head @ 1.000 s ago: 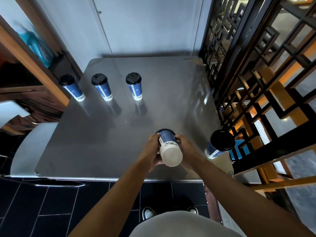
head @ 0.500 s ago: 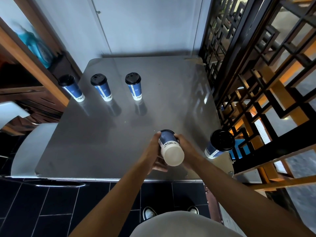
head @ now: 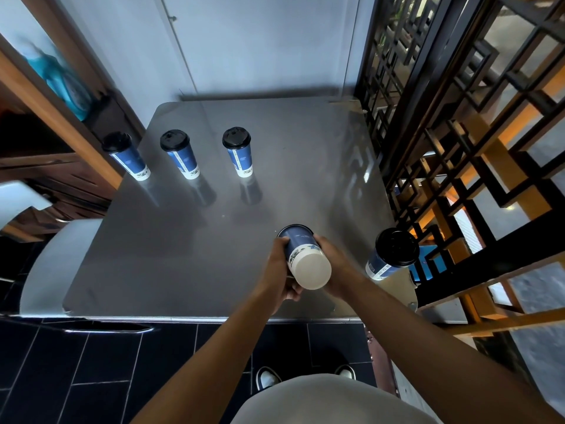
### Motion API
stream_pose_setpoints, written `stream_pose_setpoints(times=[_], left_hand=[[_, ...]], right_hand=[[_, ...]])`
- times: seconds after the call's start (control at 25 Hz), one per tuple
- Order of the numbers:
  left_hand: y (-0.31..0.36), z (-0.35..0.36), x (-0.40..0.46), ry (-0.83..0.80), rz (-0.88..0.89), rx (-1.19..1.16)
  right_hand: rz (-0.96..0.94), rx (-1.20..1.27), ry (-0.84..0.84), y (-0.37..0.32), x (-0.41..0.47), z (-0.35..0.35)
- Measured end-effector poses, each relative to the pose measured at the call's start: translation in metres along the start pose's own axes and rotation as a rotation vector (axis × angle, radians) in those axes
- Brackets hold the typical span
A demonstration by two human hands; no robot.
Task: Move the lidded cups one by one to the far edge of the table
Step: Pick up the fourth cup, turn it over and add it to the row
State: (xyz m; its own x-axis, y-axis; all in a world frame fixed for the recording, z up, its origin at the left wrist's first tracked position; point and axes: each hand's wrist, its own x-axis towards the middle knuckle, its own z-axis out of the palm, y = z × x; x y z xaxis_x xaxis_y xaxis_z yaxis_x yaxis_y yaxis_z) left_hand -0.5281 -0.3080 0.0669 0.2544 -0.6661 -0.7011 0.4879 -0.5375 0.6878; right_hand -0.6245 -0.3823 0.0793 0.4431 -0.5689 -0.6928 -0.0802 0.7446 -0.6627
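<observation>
At lower centre, I grip the tilted cup point(head: 301, 254) with left hand point(head: 279, 270) and right hand point(head: 334, 264); lid may leak.

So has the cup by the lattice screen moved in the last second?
No. The lidded cup stands at the same spot beside the screen, near the table's right corner.

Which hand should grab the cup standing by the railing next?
Probably the right hand: the standing cup is on that side, close by. The left hand is farther. Both now hold a tipped cup.
</observation>
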Motion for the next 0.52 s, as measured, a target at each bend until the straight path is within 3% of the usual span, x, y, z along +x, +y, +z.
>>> stream_pose_setpoints(times=[0.36, 0.52], left_hand=[[0.009, -0.012, 0.004, 0.163, 0.099, 0.307], [0.016, -0.011, -0.001, 0.096, 0.041, 0.280]], right_hand=[[-0.074, -0.072, 0.034, -0.006, 0.000, 0.001], [-0.114, -0.229, 0.052, -0.009, 0.004, -0.004]])
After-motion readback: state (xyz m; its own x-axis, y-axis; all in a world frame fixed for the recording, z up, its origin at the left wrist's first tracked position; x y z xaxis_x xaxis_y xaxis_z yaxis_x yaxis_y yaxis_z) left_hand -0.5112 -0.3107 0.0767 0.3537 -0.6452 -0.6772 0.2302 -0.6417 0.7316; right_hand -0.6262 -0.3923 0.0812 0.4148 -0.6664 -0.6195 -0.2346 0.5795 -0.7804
